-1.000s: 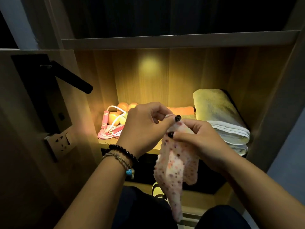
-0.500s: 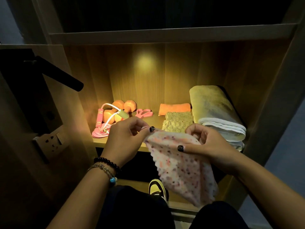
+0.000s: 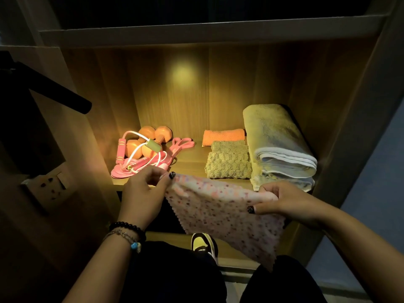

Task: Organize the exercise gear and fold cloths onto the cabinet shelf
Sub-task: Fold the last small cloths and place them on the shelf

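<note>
A pink spotted cloth point(image 3: 223, 215) hangs spread out in front of the lit cabinet shelf point(image 3: 188, 165). My left hand point(image 3: 144, 193) pinches its upper left corner and my right hand point(image 3: 286, 202) pinches its upper right edge. On the shelf's left lie orange dumbbells point(image 3: 153, 138), a pink skipping rope point(image 3: 135, 162) and a pink resistance band point(image 3: 182, 144). To the right lie a folded orange cloth point(image 3: 223, 136), a folded olive cloth point(image 3: 228, 160) and a thick folded towel point(image 3: 277, 145) stacked on another.
An open cabinet door with a black handle point(image 3: 61, 95) and a wall socket point(image 3: 48, 182) stand at the left. A yellow and black shoe point(image 3: 202, 242) sits on the lower shelf below the cloth. The upper shelf point(image 3: 196, 33) is dark.
The hands have drawn apart, and the cloth that hung bunched between them is now stretched out flat. The view has tilted down and closer to the shelf.
</note>
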Action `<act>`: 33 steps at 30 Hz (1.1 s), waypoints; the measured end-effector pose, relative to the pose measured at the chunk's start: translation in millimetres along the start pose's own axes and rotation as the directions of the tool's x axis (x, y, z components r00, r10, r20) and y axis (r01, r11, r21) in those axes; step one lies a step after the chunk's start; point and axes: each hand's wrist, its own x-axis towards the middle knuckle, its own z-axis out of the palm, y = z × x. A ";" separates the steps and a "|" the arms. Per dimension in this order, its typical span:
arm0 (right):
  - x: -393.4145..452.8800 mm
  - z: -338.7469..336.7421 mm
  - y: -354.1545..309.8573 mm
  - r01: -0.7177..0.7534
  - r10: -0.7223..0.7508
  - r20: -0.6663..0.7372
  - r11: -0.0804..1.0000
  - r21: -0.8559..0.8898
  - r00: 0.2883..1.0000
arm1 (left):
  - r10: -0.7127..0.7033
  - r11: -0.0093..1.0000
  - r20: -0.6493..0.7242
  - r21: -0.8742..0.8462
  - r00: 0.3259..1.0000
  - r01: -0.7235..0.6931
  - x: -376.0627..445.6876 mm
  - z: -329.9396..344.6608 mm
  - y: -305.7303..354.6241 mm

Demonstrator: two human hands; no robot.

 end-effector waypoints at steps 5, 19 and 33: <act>-1.0 10.8 13.0 -0.019 0.060 -0.113 0.943 0.332 0.992 | -0.115 0.981 0.003 -0.155 0.993 0.114 -3.6 3.1 -0.4; -30.4 47.2 -20.8 0.010 -0.036 0.097 0.967 0.256 0.995 | -0.338 0.623 0.314 -0.632 0.887 0.461 -58.3 30.6 19.4; -33.8 58.0 -43.4 0.253 -0.330 -0.137 0.881 -0.400 0.934 | -0.021 0.801 0.472 -0.520 0.882 0.298 -77.6 30.9 35.0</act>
